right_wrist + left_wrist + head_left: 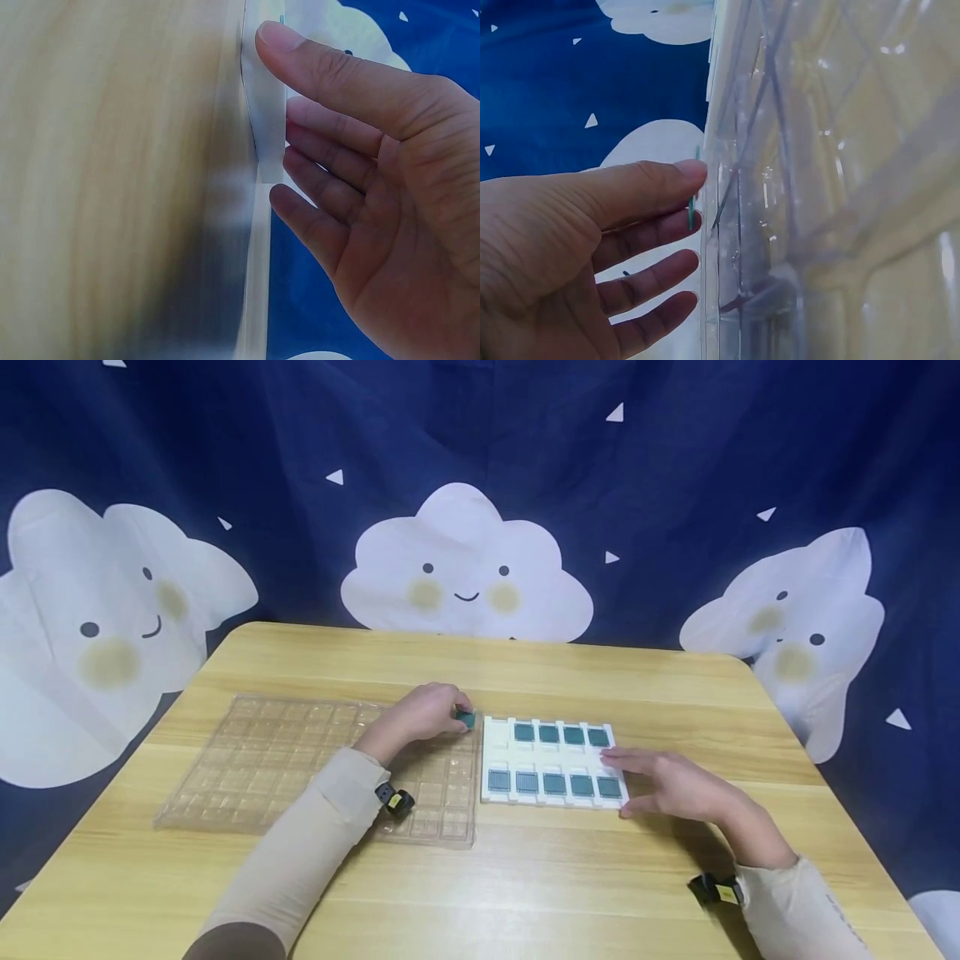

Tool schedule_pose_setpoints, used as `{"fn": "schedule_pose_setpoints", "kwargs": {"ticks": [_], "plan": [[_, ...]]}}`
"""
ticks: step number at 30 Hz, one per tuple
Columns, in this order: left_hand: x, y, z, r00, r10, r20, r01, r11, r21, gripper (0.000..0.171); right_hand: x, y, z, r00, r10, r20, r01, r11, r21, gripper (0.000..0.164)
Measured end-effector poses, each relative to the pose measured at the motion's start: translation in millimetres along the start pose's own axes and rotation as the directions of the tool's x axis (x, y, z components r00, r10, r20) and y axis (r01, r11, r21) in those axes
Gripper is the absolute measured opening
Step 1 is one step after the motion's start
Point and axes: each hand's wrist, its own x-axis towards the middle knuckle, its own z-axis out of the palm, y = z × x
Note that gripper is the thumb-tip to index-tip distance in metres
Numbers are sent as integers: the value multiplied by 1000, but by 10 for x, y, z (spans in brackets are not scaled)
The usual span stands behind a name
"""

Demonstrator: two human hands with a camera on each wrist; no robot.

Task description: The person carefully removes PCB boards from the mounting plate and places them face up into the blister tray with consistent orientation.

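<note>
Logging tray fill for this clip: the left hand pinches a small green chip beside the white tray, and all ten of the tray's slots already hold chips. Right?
Not quite. The head view shows the white tray with nine chips: five in the near row, four in the far row, the far-left slot bare. The left hand does pinch a small green chip beside that tray.

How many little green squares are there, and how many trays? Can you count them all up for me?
Little green squares sitting in the white tray: 9
Little green square pinched in the left hand: 1
White trays: 1
Clear plastic trays: 1
Total: 12 things, with 10 green squares and 2 trays.
</note>
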Motion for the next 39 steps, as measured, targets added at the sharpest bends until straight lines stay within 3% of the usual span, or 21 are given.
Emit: {"fn": "schedule_pose_setpoints", "kwargs": {"ticks": [15, 29, 39], "plan": [[27, -64, 54, 1000, -17, 19, 17, 1000, -11, 28, -3, 3, 26, 1000, 11, -4, -11, 1000, 6, 71], [28, -66, 68, 1000, 4, 23, -4, 1000, 4, 29, 12, 1, 22, 1000, 22, 12, -23, 999, 27, 72], [43, -79, 37, 1000, 5, 20, -5, 1000, -5, 37, 23, 11, 2, 1000, 20, 8, -20, 999, 26, 72]]}}
